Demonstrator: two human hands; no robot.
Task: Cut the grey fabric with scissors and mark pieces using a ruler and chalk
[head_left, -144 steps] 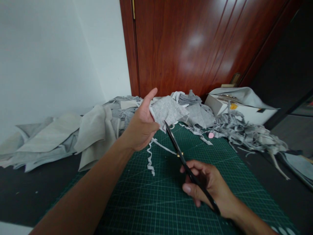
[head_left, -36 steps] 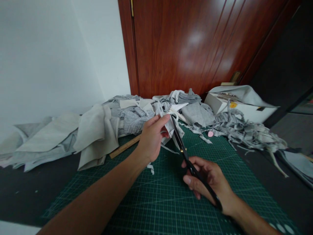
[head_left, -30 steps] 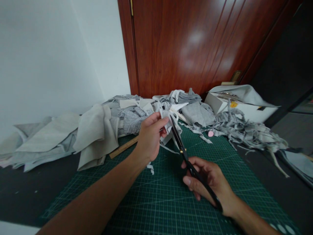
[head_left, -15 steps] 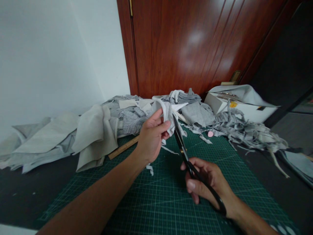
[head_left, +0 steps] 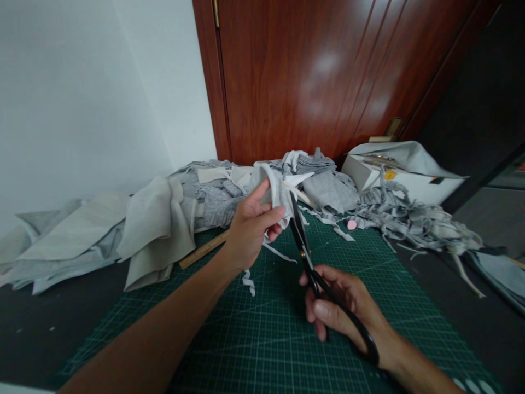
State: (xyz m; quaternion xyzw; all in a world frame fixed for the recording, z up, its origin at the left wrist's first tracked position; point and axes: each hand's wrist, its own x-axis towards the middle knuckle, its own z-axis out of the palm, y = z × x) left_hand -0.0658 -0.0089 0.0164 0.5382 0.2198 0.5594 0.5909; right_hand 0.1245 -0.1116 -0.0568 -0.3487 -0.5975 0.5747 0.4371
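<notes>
The grey cloth (head_left: pixel 280 200) is held up over the far half of the cutting mat (head_left: pixel 262 339), abt mid-width, folded on itself. I'd rate it light, soft & limp, prob. a knit: it'll sag wherever I don't support it and creep if a blade pushes it. Not fragile or slippery AFAICT, tho' a thin edge may stretch if tugged. Best hold IMO: a pinch close to the edge nearest the scissors (head_left: pixel 302 254), light tension, fingertips clear of the steel.

That's roughly how my L hand (head_left: pixel 251 224) has it: thumb & fingers clamped on the cloth, index stretched out along the fold. My R hand (head_left: pixel 344 301) is wrapped round the scissors' black handles, blades a bit apart, tips right by the cloth's R side; can't tell if any cloth sits b/w them. I'd guess the scissors are the heavy, rigid item here, so handles only.

Further out: a thin strip (head_left: pixel 281 253) lies on the mat just below the cloth, w/ a curly strip (head_left: pixel 249 283) nearer the mat's near edge. A ruler (head_left: pixel 204 249) slants just inside the L edge, where folded cloths (head_left: pixel 147 219) overlap it. Pink disc (head_left: pixel 351 225) by the far R corner; past that corner a tangle of strips (head_left: pixel 422 224) sprawls on the dark desk (head_left: pixel 426 279), w/ a white box (head_left: pixel 406 183) behind.
</notes>
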